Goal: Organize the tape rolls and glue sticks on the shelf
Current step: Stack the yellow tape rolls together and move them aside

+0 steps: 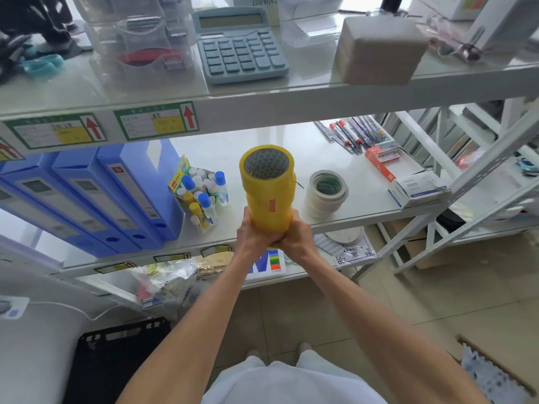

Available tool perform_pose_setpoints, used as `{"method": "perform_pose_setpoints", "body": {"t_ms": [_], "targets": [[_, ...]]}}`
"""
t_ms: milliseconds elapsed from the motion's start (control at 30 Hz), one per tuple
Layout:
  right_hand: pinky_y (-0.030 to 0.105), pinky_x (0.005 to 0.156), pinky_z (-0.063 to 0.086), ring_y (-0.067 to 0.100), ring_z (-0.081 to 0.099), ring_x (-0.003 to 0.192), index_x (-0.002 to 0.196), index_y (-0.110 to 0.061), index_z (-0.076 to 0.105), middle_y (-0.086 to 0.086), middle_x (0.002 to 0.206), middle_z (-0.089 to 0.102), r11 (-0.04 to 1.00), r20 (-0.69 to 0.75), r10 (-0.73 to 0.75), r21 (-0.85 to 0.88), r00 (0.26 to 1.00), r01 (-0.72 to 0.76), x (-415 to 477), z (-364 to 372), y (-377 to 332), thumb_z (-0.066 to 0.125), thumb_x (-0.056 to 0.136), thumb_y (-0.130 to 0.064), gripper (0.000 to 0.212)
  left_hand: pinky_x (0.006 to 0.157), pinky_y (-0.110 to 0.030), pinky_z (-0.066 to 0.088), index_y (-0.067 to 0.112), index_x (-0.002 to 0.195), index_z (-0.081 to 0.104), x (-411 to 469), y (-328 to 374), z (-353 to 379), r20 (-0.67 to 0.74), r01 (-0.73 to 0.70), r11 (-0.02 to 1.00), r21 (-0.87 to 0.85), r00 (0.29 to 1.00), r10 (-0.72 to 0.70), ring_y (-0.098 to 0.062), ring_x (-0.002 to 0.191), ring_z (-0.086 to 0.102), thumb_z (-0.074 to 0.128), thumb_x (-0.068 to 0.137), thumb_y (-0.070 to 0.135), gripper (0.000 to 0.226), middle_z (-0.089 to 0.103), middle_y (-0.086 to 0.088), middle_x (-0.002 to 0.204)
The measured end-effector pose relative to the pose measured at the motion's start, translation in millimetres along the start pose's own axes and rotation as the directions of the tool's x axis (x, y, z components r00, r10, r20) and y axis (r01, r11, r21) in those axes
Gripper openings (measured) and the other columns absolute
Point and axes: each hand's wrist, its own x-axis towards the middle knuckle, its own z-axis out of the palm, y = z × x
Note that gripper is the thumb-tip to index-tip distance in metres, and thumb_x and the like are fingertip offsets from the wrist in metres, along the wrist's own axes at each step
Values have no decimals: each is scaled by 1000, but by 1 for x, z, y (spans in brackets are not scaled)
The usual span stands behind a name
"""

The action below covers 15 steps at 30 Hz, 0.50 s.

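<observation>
A tall stack of yellow tape rolls [268,188] is held upright in front of the middle shelf [291,147]. My left hand [251,233] and my right hand [294,233] both clasp its lower end from either side. To its right, a stack of white tape rolls [326,193] stands on the shelf. To its left, several glue sticks and bottles [201,191] with blue and yellow caps stand bunched together, some in a small open box.
Blue file boxes [96,196] fill the shelf's left part. Markers [350,134], a red box [382,161] and a white box [417,189] lie at the right. A calculator [239,45] and a grey block [379,51] sit on the upper shelf. A black crate [116,360] stands on the floor.
</observation>
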Motion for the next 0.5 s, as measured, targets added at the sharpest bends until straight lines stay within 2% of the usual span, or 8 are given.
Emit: {"method": "perform_pose_setpoints", "body": {"t_ms": [100, 233, 333, 367, 433, 500], "targets": [[15, 59, 50, 22, 70, 84, 127, -5, 54, 11, 100, 76, 1000, -20, -1, -3, 1000, 0, -11, -17, 12, 100, 56, -17, 85, 63, -17, 46, 26, 134, 42, -12, 8, 16, 23, -11, 1000, 12, 1000, 11, -16, 86, 59, 85, 66, 49, 84, 64, 4, 103], [21, 62, 50, 21, 69, 83, 124, -6, 58, 9, 98, 77, 999, -75, 22, -38, 997, -25, -27, -46, 29, 101, 53, -21, 84, 60, -12, 44, 31, 129, 44, -27, 19, 43, 69, -62, 998, -23, 996, 63, -17, 90, 64, 87, 59, 53, 86, 64, 9, 100], [24, 64, 52, 22, 70, 83, 124, -7, 57, 9, 98, 77, 997, -114, 61, -49, 992, -67, -38, -71, 44, 101, 53, -23, 85, 56, -9, 43, 32, 126, 45, -38, 29, 69, 114, -95, 995, -39, 989, 99, -15, 91, 66, 90, 57, 48, 84, 63, 11, 97], [26, 65, 54, 23, 71, 84, 125, -7, 56, 9, 98, 76, 995, -127, 75, -51, 989, -82, -40, -80, 50, 101, 53, -24, 86, 59, -12, 47, 33, 126, 45, -40, 33, 79, 130, -106, 994, -34, 986, 109, -15, 92, 66, 90, 56, 48, 84, 65, 10, 98], [34, 70, 60, 26, 72, 87, 126, -8, 54, 8, 97, 76, 992, -152, 104, -59, 983, -114, -41, -99, 62, 100, 53, -29, 89, 72, -26, 58, 33, 128, 45, -43, 45, 99, 154, -124, 992, -25, 980, 126, -17, 94, 66, 88, 53, 53, 89, 67, 7, 103], [36, 71, 61, 26, 71, 85, 126, -9, 54, 8, 96, 76, 989, -178, 114, -77, 977, -129, -40, -120, 71, 99, 53, -33, 90, 80, -34, 58, 33, 130, 47, -44, 59, 119, 176, -126, 992, -13, 976, 127, -17, 95, 67, 85, 52, 54, 89, 69, 5, 104]]}}
